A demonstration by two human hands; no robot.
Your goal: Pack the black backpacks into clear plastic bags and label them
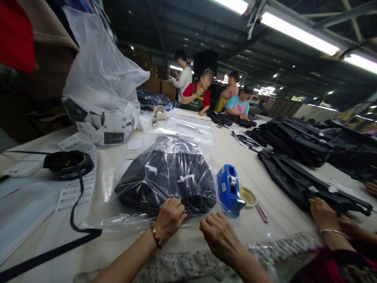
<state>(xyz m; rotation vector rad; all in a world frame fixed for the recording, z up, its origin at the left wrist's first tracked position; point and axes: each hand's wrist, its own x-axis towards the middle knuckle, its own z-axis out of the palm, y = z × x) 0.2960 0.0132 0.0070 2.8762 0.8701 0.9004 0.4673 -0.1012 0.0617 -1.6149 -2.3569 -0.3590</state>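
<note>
A dark folded garment sealed in a clear plastic bag [167,177] lies on the table in front of me. My left hand [170,218], with a bead bracelet at the wrist, rests curled on the near edge of the bag, fingers pressed onto the plastic. My right hand [219,234] is beside it, fingers bent down over the bag's open flap at the table edge. A blue tape dispenser [229,190] stands just right of the bag, close to my right hand.
A co-worker's hand [324,214] at the right rests on black garments [306,181]. More black garments [309,141] are piled beyond. A big plastic bag of tags [101,98], a black strap [73,220], flat clear bags [185,125] and several people at the far end.
</note>
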